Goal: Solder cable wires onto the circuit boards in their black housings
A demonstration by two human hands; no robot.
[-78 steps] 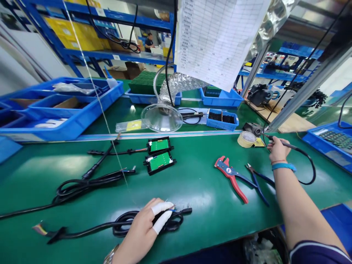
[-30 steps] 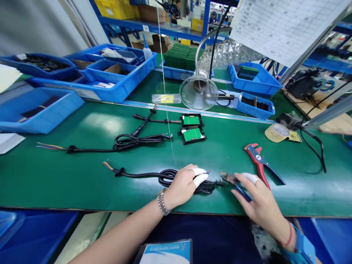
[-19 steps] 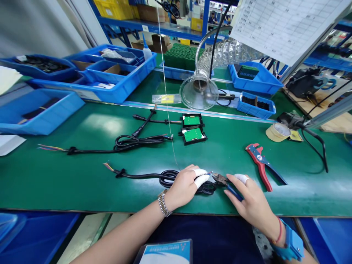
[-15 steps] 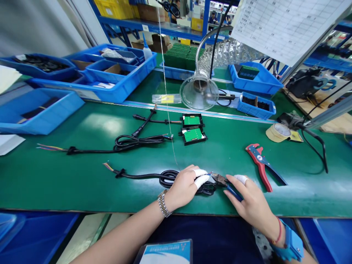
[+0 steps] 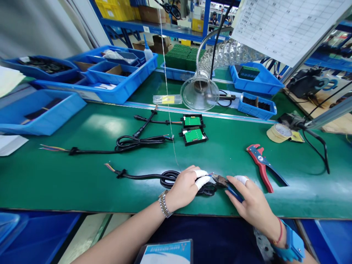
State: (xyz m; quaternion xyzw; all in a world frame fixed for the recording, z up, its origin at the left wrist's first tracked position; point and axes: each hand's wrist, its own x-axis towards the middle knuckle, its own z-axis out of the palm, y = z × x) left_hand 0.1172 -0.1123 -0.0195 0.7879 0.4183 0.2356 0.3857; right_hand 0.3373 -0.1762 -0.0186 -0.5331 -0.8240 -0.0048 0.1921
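Observation:
My left hand (image 5: 187, 186), with white finger covers on the thumb and forefinger, pinches the end of a black cable (image 5: 147, 176). Thin wire ends stick out past those fingertips. The cable's coil lies on the green bench, partly hidden under the hand, and its other end shows coloured wires at the left. In my right hand (image 5: 249, 198) is a pair of cutting pliers (image 5: 222, 182) with blue handles. Its metal jaws are right beside the wire ends; whether they touch them I cannot tell.
A red and blue wire stripper (image 5: 263, 165) lies to the right. Beyond my hands are a second black cable (image 5: 93, 151) and two black cases with green circuit boards (image 5: 194, 135). A fume extractor hood (image 5: 200, 95) hangs above the bench. Blue bins (image 5: 118, 91) stand at the back.
The view has shifted very slightly. Both hands keep almost the same position, with the pliers still beside the wire ends.

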